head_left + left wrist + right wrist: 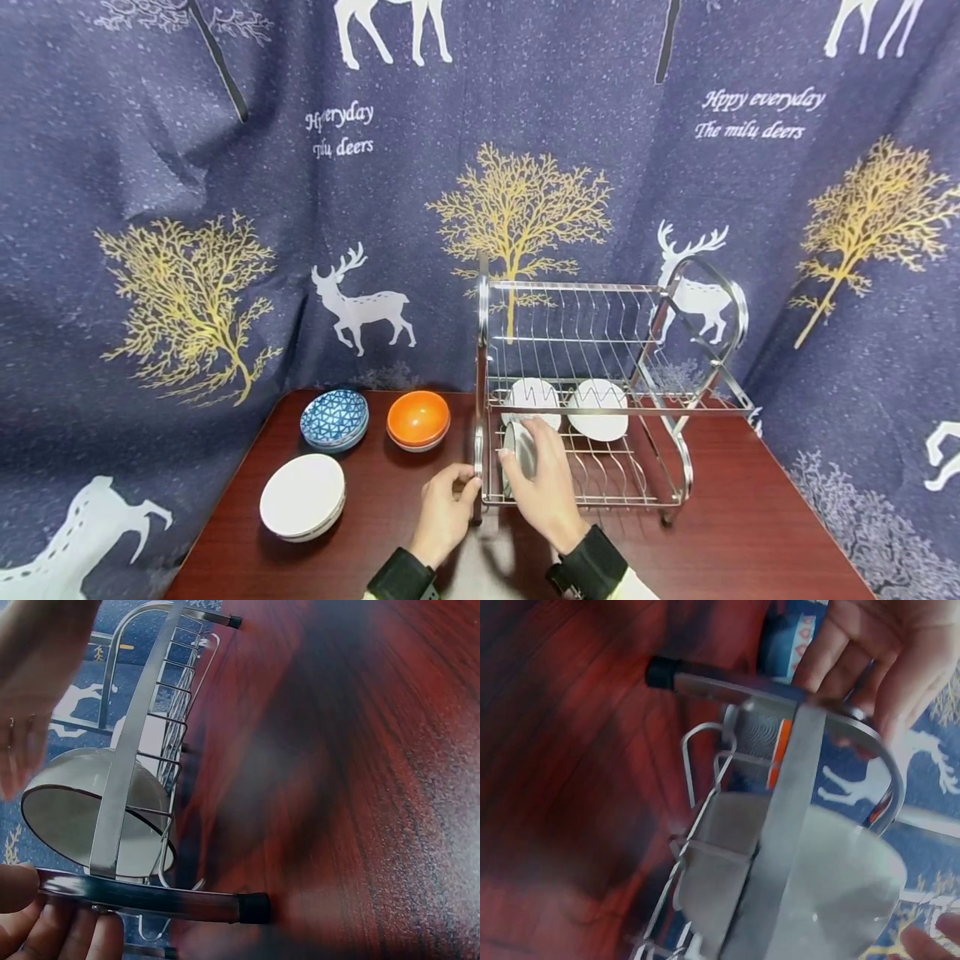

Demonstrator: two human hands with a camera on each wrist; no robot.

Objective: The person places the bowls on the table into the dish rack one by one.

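Note:
A chrome two-tier dish rack (600,287) stands on the dark red table (750,517). My left hand (461,483) grips the rack's front left post (478,454), with fingers (52,934) curled round the bar (142,896). My right hand (525,446) reaches into the lower tier and holds a white bowl (519,454) on edge among the wires. That bowl (75,817) shows close up behind the flat rack strip, and in the right wrist view the bowl (840,892) fills the lower right. Two more white bowls (597,408) stand on edge further back in the rack.
Left of the rack sit a stack of blue patterned bowls (334,417), an orange bowl (418,418) and a stack of white bowls (302,496). A dark blue deer-print curtain (225,250) hangs right behind the table. Bare tabletop lies right of the rack.

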